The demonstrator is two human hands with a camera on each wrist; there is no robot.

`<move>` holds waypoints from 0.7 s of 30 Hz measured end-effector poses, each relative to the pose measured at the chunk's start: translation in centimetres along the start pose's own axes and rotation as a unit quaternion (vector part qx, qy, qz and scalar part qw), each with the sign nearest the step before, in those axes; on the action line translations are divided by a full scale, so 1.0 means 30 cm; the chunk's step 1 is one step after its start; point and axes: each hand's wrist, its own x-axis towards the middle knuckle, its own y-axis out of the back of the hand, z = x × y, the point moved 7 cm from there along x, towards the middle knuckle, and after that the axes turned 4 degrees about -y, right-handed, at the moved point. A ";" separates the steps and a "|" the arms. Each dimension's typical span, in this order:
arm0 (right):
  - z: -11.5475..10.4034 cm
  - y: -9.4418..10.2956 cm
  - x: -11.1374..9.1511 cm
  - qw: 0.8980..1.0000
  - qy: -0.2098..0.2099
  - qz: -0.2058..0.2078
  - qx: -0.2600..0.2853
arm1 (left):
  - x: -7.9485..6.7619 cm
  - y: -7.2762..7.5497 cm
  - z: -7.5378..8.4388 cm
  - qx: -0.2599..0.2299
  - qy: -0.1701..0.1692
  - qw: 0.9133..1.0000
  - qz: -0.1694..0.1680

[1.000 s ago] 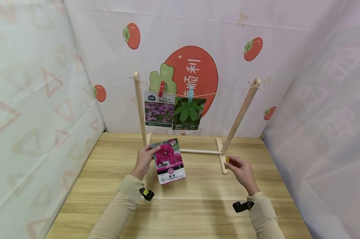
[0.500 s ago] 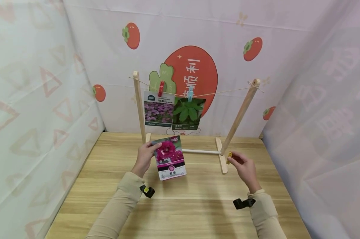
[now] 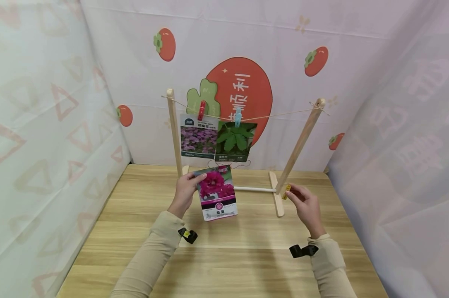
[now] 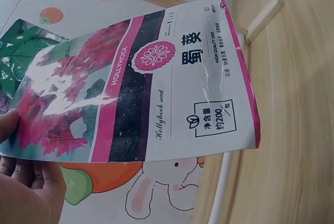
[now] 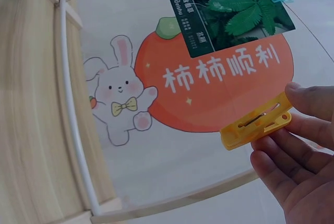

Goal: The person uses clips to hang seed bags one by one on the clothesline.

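Note:
My left hand [image 3: 184,193] grips the upper left edge of a hollyhock seed packet [image 3: 217,194], thumb on its front, above the table. In the left wrist view the packet [image 4: 130,88] fills the middle, its pink flowers nearest the fingers. My right hand [image 3: 307,207] pinches a yellow clothespin [image 5: 255,125] between thumb and fingers, beside the frame's right post. Behind, a string [image 3: 284,114] hangs between two wooden posts. A red clothespin [image 3: 201,111] holds a purple-flower seed packet [image 3: 198,138] on it, and a light blue clothespin [image 3: 238,117] holds a green-leaf packet [image 3: 234,142].
The wooden frame has a left post [image 3: 174,132], a right post [image 3: 300,145], feet such as the right one [image 3: 278,207], and a white crossbar [image 3: 255,189]. It stands on a wood-grain table [image 3: 231,260], with printed cloth walls [image 3: 135,54] around.
My left hand has moved the hollyhock packet up and slightly right. My right hand has risen a little with the yellow clothespin. The two hanging packets stay in place.

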 end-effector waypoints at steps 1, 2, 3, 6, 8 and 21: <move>-0.007 0.005 0.001 1.000 0.007 0.006 -0.002 | -0.001 -0.007 0.006 -0.002 -0.003 1.000 -0.002; -0.014 0.009 0.004 1.000 0.012 0.010 -0.004 | -0.002 -0.016 0.011 -0.003 -0.005 1.000 -0.002; -0.021 0.012 0.006 1.000 0.017 0.012 -0.007 | -0.002 -0.023 0.017 -0.002 -0.008 1.000 -0.003; -0.041 0.020 0.021 1.000 0.024 0.015 -0.005 | -0.001 -0.046 0.032 0.004 -0.015 1.000 -0.004; -0.054 0.023 0.035 1.000 0.025 0.012 0.001 | 0.001 -0.056 0.041 0.008 -0.020 1.000 -0.005; -0.131 0.059 0.101 0.996 0.077 0.016 -0.031 | 0.015 -0.097 0.104 -0.004 -0.048 0.999 -0.020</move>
